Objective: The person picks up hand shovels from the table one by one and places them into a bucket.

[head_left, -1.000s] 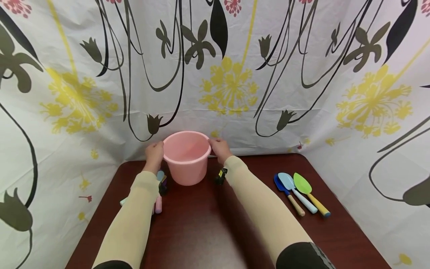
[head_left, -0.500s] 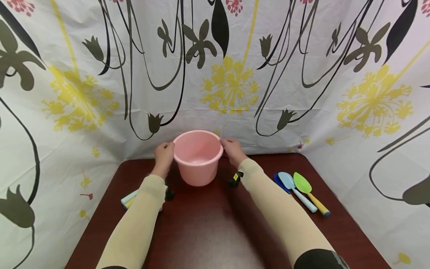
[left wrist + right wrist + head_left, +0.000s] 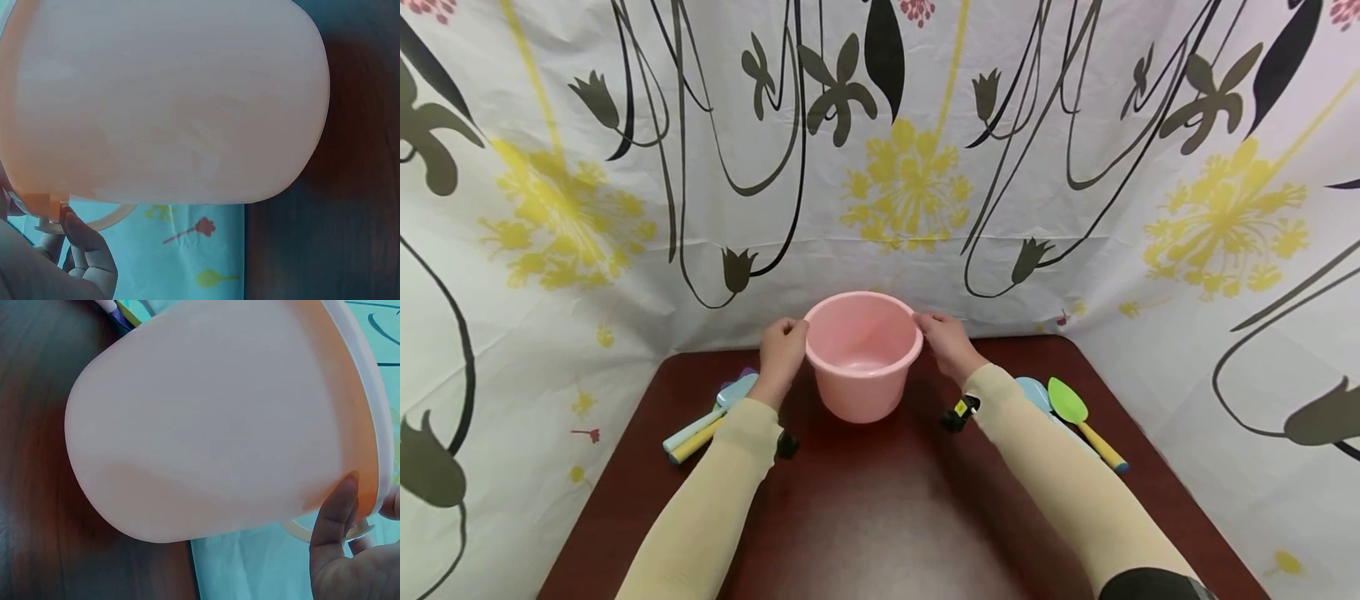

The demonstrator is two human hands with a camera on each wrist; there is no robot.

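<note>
A round pink plastic bucket (image 3: 861,392) is held between my two hands near the back of the table, its mouth tipped toward me and nothing showing inside. My left hand (image 3: 781,354) grips the rim at its left side, thumb and fingers pinching the edge. On the opposite side my right hand (image 3: 951,343) pinches the rim the same way. Both wrist views are filled by the bucket's smooth side wall (image 3: 175,106), and a thin pale handle (image 3: 299,531) hangs behind it by the fingers.
To the left lie several garden trowels, among them one with a pale blue handle (image 3: 692,431) and one with a yellow handle (image 3: 694,443), partly behind my left sleeve. A green trowel (image 3: 1067,402) and a light blue one (image 3: 1035,392) lie at the right. A patterned curtain (image 3: 880,267) borders the dark red table (image 3: 850,517).
Both hands have carried the pink bucket to the right along the back of the table. The left trowels have come into view, while my right sleeve now covers part of the right ones.
</note>
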